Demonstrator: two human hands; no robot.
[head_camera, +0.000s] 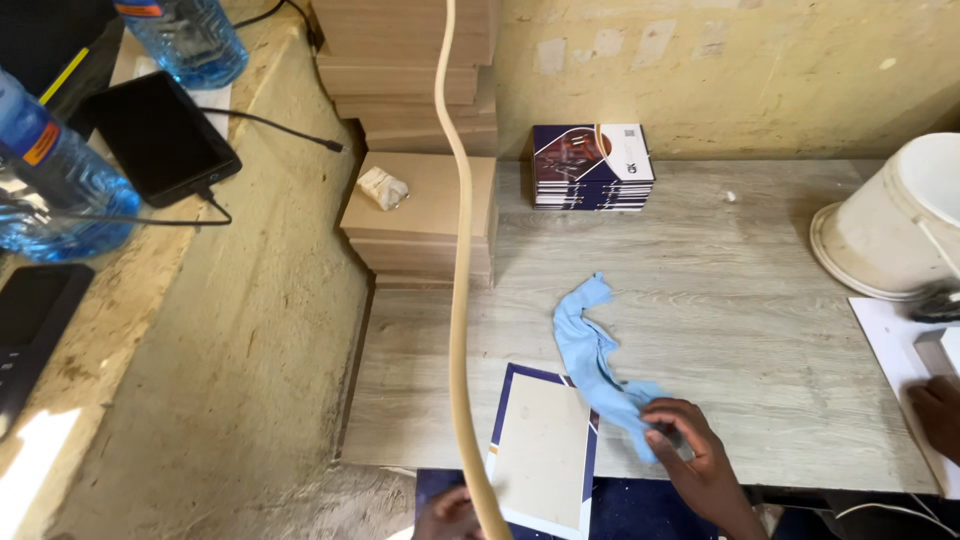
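Our right hand lay closed on the soft, light blue cloth, which we judged best gathered at its bunched five-o'clock end beside the board, while our left hand showed too little to tell.

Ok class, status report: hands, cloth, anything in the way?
Right hand on blue cloth. Left hand low, grip unclear. Card beside cloth. Hose crosses view.
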